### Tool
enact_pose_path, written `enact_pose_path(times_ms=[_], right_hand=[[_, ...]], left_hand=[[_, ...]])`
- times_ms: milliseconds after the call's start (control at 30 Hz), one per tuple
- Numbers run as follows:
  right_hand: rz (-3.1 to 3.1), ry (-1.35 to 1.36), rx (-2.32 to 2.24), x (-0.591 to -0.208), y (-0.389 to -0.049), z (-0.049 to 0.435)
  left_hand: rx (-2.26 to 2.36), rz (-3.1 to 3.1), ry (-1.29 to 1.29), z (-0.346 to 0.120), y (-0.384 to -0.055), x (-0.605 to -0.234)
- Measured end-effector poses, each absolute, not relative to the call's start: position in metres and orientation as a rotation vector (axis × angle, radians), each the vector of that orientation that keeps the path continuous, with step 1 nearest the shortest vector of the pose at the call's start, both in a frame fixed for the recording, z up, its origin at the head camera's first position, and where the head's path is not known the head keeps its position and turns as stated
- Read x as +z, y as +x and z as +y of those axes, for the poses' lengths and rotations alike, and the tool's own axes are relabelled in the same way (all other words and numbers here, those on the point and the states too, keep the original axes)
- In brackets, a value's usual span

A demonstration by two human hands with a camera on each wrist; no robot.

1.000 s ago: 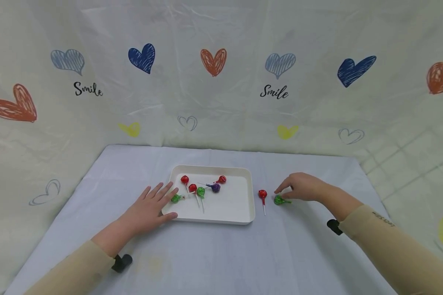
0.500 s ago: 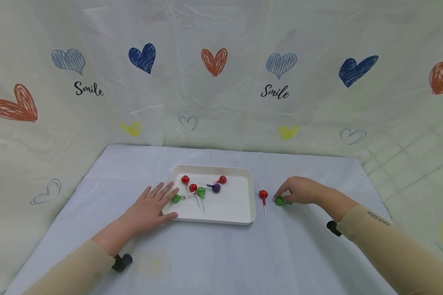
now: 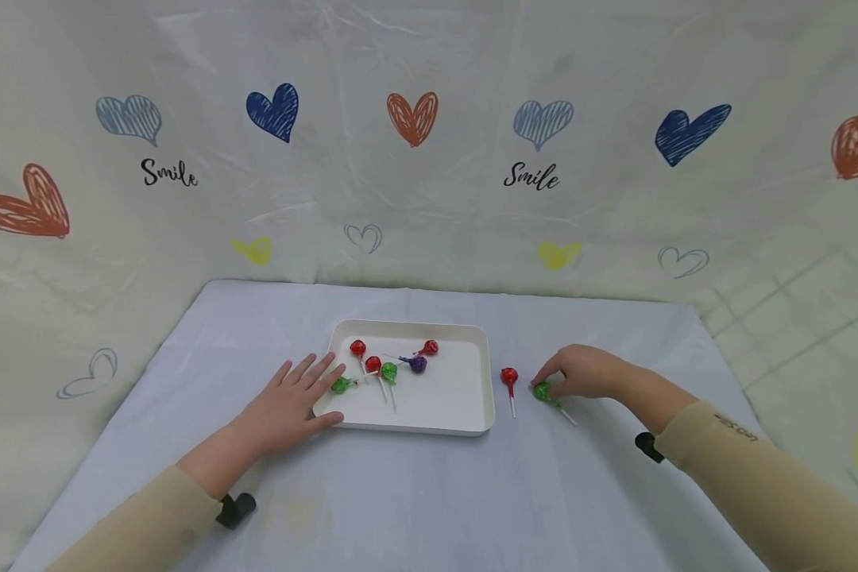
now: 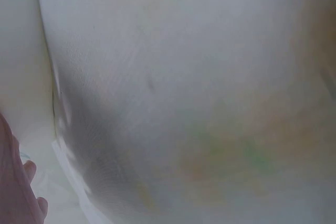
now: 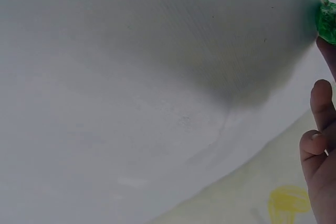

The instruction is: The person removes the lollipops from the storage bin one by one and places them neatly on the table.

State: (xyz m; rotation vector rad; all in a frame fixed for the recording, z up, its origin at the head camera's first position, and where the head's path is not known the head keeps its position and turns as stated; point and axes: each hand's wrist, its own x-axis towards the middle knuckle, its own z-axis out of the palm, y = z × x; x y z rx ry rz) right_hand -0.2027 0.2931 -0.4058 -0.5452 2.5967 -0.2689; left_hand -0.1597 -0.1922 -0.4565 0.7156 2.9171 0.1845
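Observation:
My right hand (image 3: 582, 372) pinches a green-wrapped lollipop (image 3: 541, 392) by its head, to the right of the tray. Its white stick points toward the front right. In the right wrist view, a fingertip meets the green lollipop (image 5: 328, 22) at the right edge. Just left of this hand lies a red lollipop (image 3: 509, 376), head toward the back. My left hand (image 3: 286, 413) is spread flat over the left rim of a white tray (image 3: 443, 405). The left wrist view catches only part of the left hand (image 4: 21, 182) at its lower left.
Inside the tray lie several lollipops: red ones (image 3: 358, 348), a purple one (image 3: 418, 364) and green ones (image 3: 389, 372). A white cloth (image 3: 415, 500) covers the table. Behind it hangs a pale backdrop (image 3: 472, 222) printed with hearts.
My right hand has come down slightly onto the green lollipop and taken hold of its head. The lollipop has turned, so its stick now shows toward the front right. My left hand stays put.

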Motion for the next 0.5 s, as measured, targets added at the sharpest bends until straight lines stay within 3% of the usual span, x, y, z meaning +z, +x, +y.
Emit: enact_pose_path(times_ms=[500], right_hand=[[2.675,-0.416,-0.400,-0.4080,-0.2071,0.2960]], left_hand=[[0.185,2.926,0.717,-0.1947,-0.1605,-0.4603]])
